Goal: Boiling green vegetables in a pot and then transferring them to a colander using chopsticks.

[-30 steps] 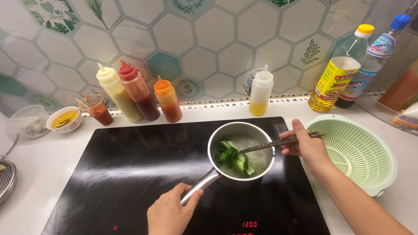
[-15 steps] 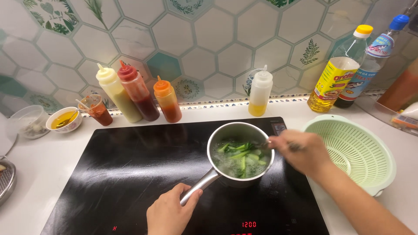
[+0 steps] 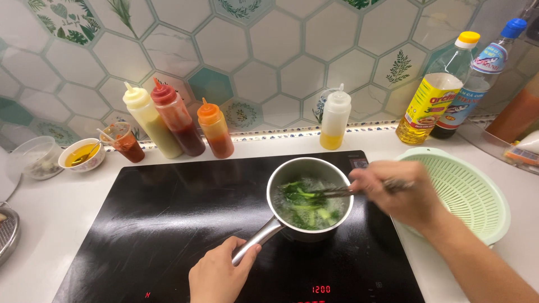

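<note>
A small steel saucepan (image 3: 306, 169) stands on a black induction cooktop (image 3: 168, 219), holding bubbling water and green leafy vegetables (image 3: 306, 205). My left hand (image 3: 216, 275) grips the end of the pan's long handle (image 3: 255, 242) at the near side. My right hand (image 3: 396, 193), to the right of the pan, holds a pair of chopsticks (image 3: 342, 191) whose tips reach into the greens.
A pale green colander (image 3: 471, 191) sits right of the cooktop. Several squeeze bottles (image 3: 179, 120) line the tiled back wall, with a white one (image 3: 335, 119) behind the pan. Oil and sauce bottles (image 3: 435, 95) stand at the far right. Small bowls (image 3: 81, 154) sit at left.
My right hand has shifted the chopsticks about in the pan, and the greens have spread and turned in the water. My left hand has stayed on the handle.
</note>
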